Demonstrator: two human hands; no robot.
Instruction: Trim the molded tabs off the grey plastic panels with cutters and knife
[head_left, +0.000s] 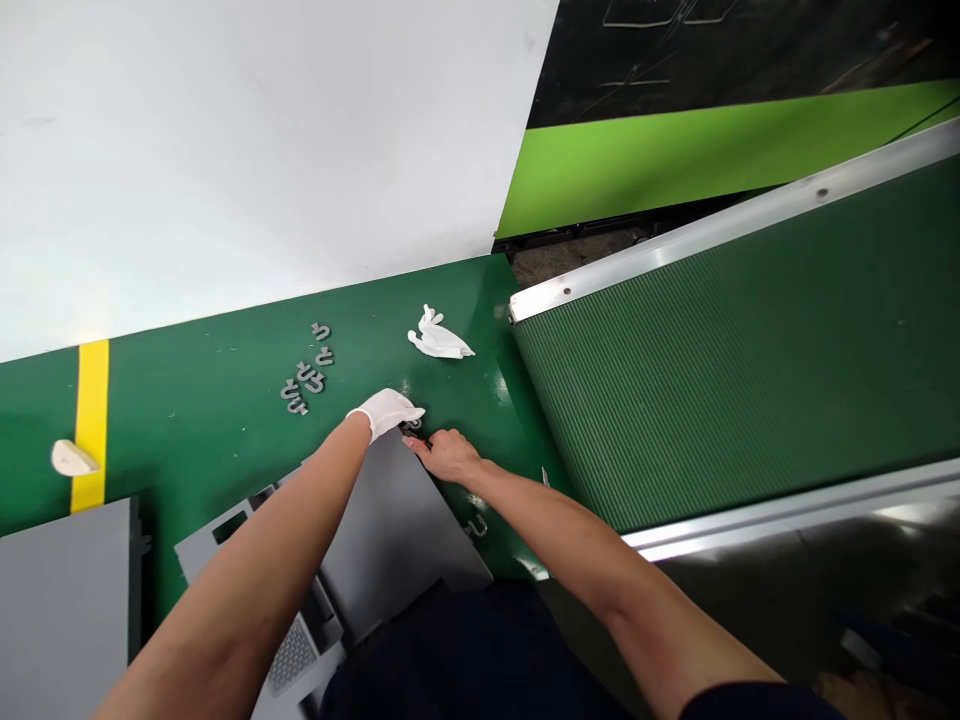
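My left hand (386, 410), in a white glove, is closed on a small grey plastic hook-shaped piece (413, 424) above the far corner of a large grey panel (397, 520). My bare right hand (450, 457) meets it from the right, fingers wrapped round a small dark tool (417, 437) whose tip is against or close to the piece. The tool's kind is mostly hidden by my fingers. Several similar grey hook pieces (304, 373) lie loose on the green table to the left. One more hook piece (478, 525) rests by the panel's right edge.
A crumpled white glove (441, 338) lies beyond my hands on the green table (202, 400). To the right runs a ribbed green conveyor belt (735, 370) with metal rails. At left are another grey panel (64, 600) and a whitish block (73, 458) by yellow tape (91, 400).
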